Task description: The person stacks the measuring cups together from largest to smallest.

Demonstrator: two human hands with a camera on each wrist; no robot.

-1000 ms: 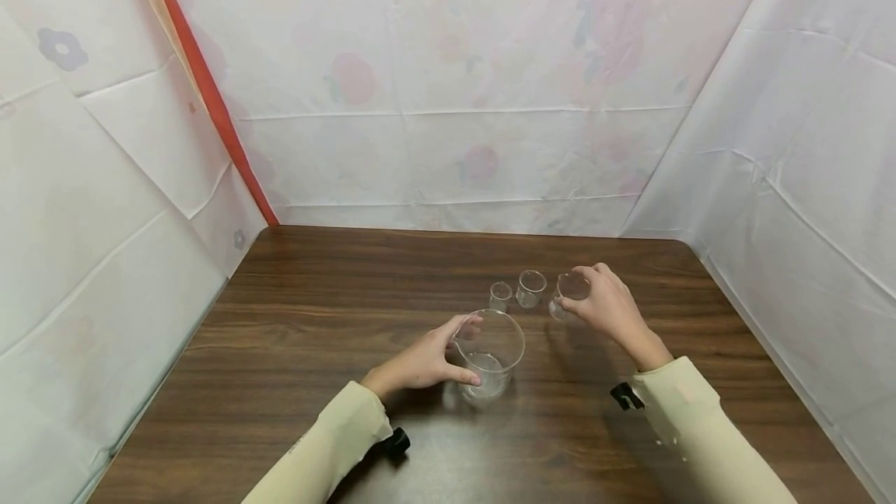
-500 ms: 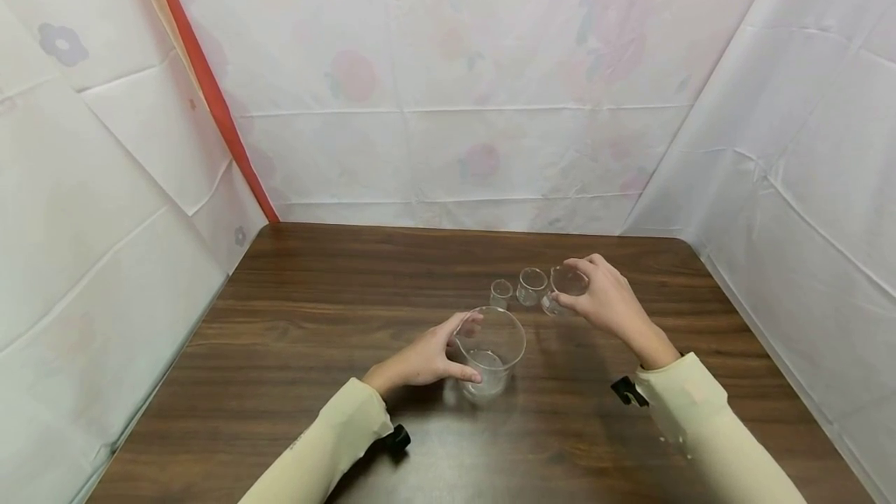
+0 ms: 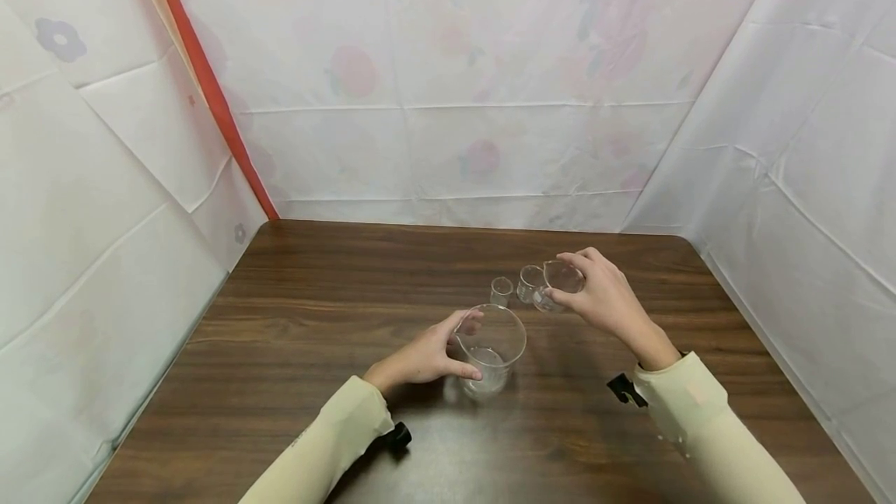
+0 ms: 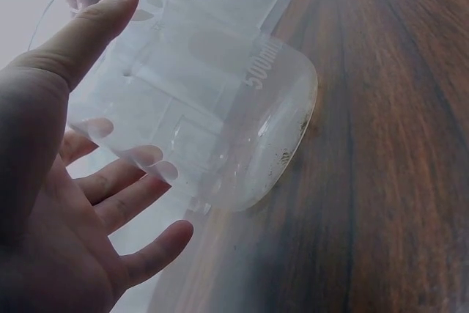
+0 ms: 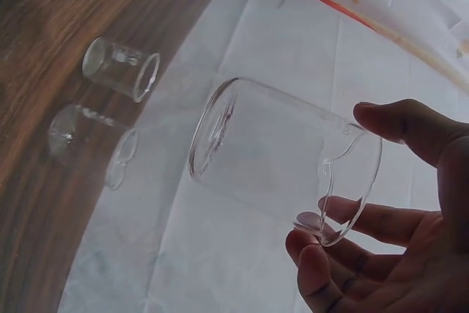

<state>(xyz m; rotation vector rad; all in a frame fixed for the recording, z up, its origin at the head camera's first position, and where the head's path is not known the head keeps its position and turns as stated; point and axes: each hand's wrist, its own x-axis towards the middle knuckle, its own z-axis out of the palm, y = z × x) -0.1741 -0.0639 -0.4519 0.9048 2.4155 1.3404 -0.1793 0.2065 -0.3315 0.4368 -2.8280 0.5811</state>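
My left hand (image 3: 423, 356) grips a large clear glass beaker (image 3: 498, 376) from its left side, thumb and fingers round the wall. In the left wrist view the beaker (image 4: 249, 130) bears a "500ml" mark and its base meets the wooden table. My right hand (image 3: 607, 298) pinches a smaller beaker (image 3: 548, 298) near its rim, off the table. The right wrist view has this beaker (image 5: 264, 152) between thumb and fingers. To its left stand two small beakers, a medium one (image 3: 526, 290) partly behind it and the smallest (image 3: 500, 294).
The dark wooden table (image 3: 315, 411) reaches back to a pale printed curtain (image 3: 420, 154). More white cloth (image 3: 791, 177) hangs at the right. A red strip (image 3: 217, 111) runs down the left back corner. Black straps (image 3: 397, 438) show at both cuffs.
My right hand has carried its beaker slightly left and back, and the beaker now overlaps the medium one in the head view. The left hand and large beaker have stayed put.
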